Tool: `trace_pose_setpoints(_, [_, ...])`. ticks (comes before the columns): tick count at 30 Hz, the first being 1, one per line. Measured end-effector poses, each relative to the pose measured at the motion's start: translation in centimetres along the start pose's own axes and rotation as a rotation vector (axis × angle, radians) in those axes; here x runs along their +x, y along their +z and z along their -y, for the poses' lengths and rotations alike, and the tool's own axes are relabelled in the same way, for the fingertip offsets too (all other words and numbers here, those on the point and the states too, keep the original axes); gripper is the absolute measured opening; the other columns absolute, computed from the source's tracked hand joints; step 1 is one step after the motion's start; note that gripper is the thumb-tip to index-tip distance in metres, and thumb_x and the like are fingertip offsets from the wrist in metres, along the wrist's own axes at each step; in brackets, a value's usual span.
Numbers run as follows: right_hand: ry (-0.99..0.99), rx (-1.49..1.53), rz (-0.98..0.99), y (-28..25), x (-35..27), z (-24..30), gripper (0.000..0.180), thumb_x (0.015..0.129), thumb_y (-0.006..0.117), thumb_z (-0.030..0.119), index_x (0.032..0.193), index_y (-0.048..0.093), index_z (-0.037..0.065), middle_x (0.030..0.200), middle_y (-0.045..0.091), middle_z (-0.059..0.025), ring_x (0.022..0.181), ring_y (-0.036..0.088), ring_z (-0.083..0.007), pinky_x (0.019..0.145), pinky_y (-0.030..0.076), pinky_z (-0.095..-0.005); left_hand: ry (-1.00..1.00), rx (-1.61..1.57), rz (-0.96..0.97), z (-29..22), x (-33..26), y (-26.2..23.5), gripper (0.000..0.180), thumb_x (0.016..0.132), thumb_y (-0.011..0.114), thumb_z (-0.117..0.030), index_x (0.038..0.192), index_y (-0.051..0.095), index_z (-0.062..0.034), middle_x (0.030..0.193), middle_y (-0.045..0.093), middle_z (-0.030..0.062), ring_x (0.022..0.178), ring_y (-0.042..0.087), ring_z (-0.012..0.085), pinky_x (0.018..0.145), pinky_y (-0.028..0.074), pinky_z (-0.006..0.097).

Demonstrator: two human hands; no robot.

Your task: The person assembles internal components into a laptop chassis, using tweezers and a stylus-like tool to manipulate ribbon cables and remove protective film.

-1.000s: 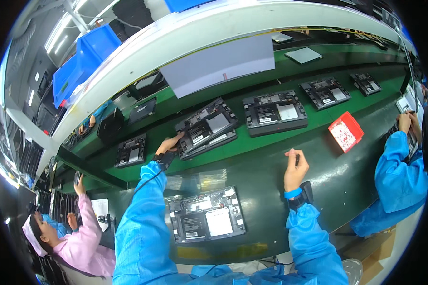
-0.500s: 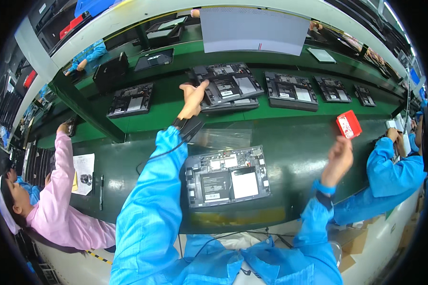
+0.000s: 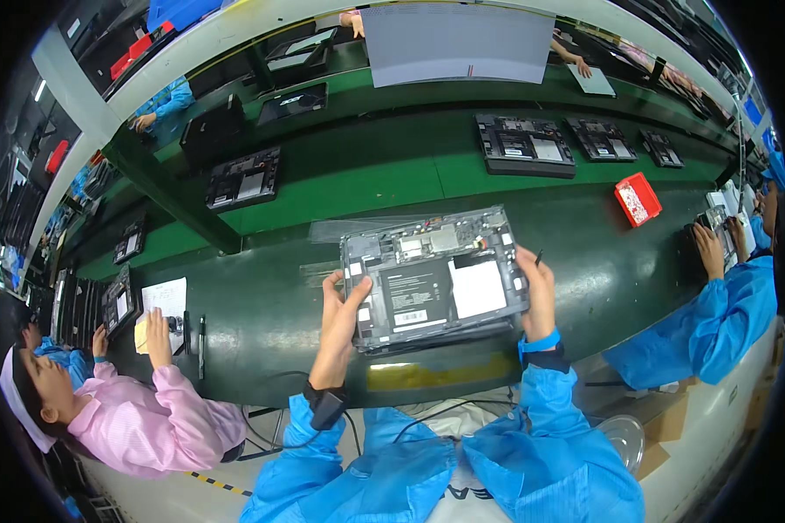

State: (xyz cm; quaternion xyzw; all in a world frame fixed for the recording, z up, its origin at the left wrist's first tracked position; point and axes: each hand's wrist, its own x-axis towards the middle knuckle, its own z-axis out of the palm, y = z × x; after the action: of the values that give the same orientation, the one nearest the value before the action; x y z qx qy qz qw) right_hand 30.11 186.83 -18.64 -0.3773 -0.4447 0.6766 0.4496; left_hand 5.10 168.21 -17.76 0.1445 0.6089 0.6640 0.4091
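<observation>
Over the near side of the desk [image 3: 584, 261], an opened laptop chassis [image 3: 427, 288] sits between two hands: the left hand [image 3: 336, 327] grips its left edge, thumb on top; the right hand [image 3: 539, 292] clasps its right edge, a thin dark tool [image 3: 539, 258] jutting out. Rightward stands a red tray [image 3: 648, 193] of small white pieces.

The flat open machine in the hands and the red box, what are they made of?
The flat open machine looks mostly matt dark plastic, going by its dull frame; metal is possible. Its pale panel looks smooth, perhaps metal. The red box seems smooth plastic: its colour is bright and even.
</observation>
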Motion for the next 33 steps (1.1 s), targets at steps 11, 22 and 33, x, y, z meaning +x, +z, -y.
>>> trace_pose_setpoints(11, [-0.057,-0.270,-0.008,0.2,-0.8,-2.9,0.044,0.100,0.065,0.011,0.140,0.060,-0.007,0.115,0.074,-0.0112,0.103,0.065,-0.0123,0.092,0.051,-0.0264,0.313,-0.004,-0.106,3.3,-1.4,-0.1,0.064,0.103,0.052,-0.026,0.158,0.038,0.0040,0.161,0.043,0.0177,0.147,0.043,0.0244,0.121,0.031,0.034])
trace_pose_setpoints(22, [-0.332,-0.373,-0.222,-1.8,-3.3,3.4,0.055,0.112,0.042,0.039,0.129,0.065,-0.007,0.129,0.070,-0.0161,0.112,0.066,-0.0213,0.099,0.049,-0.0365,0.760,0.580,-0.375,2.0,-4.7,2.5,0.050,0.096,0.063,-0.004,0.146,0.054,0.0010,0.140,0.060,0.0214,0.133,0.055,0.0332,0.113,0.040,0.040])
trace_pose_setpoints(33, [-0.221,1.133,-0.106,0.0,-0.6,6.6,0.034,0.107,0.047,0.032,0.085,0.059,0.009,0.057,0.032,0.0043,0.049,0.027,-0.0099,0.048,0.024,-0.0279,1.169,0.569,0.535,2.3,-10.5,16.0,0.034,0.081,0.082,-0.006,0.114,0.073,-0.0034,0.107,0.069,0.0090,0.094,0.065,0.0291,0.080,0.053,0.040])
